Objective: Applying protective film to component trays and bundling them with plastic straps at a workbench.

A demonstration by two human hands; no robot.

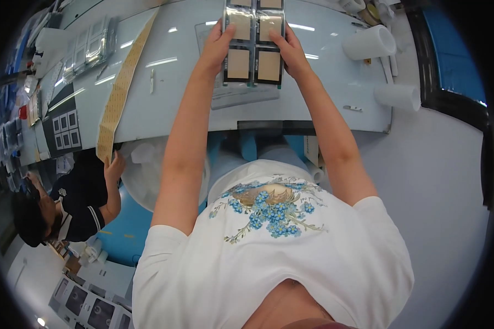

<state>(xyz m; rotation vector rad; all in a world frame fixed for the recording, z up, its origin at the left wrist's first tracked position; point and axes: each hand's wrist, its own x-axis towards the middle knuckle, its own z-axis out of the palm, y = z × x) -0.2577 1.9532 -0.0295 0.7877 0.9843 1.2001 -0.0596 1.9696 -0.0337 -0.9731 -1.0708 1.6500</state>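
Out over the table, both my hands hold up a flat sheet of black-framed tan squares [239,64], set in two columns. Its surface shines like clear plastic, and its far end runs out of the picture. My left hand [216,49] grips the left edge, thumb on top and fingers mostly hidden beneath. On the right edge, my right hand [291,54] pinches in the same way. Under the sheet's near end, a clear flat sheet [247,98] lies on the glossy table [335,71].
White rolls [369,43] stand at the right. Small cutters [152,81] [353,108] lie on either side. A long tan strip [123,82] crosses the left, a co-worker's hand [114,166] at its near end. Framed sheets [90,46] and a white bin [140,178] are leftward.
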